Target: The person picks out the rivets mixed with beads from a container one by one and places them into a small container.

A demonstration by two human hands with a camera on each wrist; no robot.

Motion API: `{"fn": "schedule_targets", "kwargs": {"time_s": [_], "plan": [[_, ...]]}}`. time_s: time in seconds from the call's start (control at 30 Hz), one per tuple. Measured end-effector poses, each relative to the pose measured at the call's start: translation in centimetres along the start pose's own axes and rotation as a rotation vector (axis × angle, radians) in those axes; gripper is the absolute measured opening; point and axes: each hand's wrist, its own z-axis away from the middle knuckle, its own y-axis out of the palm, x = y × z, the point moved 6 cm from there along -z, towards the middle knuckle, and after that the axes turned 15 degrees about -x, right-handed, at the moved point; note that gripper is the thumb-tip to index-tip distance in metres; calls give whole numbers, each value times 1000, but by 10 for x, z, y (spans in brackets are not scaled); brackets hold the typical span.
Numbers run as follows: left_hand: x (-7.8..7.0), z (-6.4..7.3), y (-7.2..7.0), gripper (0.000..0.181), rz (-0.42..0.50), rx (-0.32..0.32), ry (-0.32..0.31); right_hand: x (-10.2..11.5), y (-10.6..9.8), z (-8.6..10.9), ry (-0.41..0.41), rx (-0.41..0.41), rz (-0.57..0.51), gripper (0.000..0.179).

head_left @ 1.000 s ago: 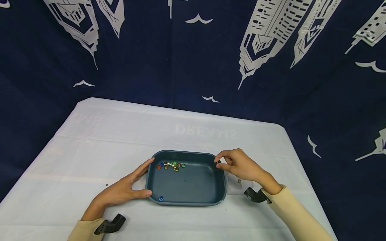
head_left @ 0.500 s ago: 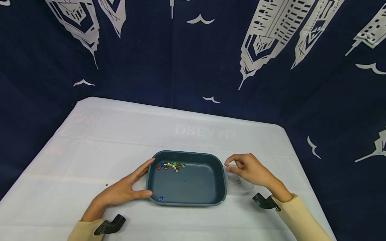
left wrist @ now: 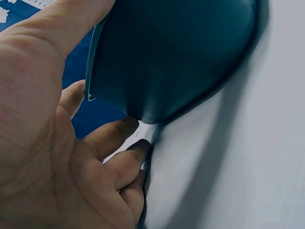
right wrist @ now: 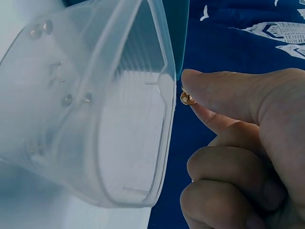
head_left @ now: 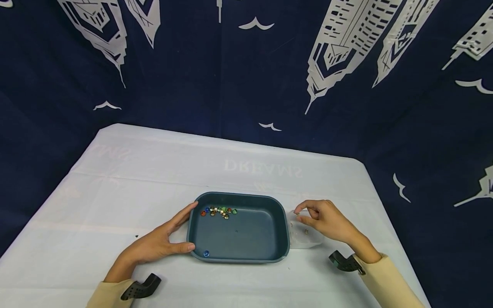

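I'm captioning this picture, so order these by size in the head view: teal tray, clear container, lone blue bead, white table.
Largest to smallest:
white table
teal tray
clear container, partly hidden
lone blue bead

Tray (head_left: 246, 239): plain dark blue-grey. Beads (head_left: 222, 210) in it: red, blue, green, gold mix; stray bead (head_left: 206, 253): blue. Box (right wrist: 90, 143): clear, slightly milky. Pinched bead (right wrist: 187, 98): shiny gold. Tablecloth (head_left: 173, 162): white, faint pale lettering. Backdrop (head_left: 173, 85): navy, printed with white towers and bird shapes. Sleeves (head_left: 389, 282): pale beige-yellow. Wrist cameras (head_left: 141, 287): black.
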Motion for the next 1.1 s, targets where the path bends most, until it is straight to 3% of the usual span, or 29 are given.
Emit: {"fn": "schedule_targets", "kwargs": {"time_s": [0.43,1.1], "plan": [[-2,0,-1,96,3,-1,4,0,-2,0,-14,-31,4,15],[0,-1,0,97,-1,-5,17,7,10,-12,4,41,-25,14]]}}
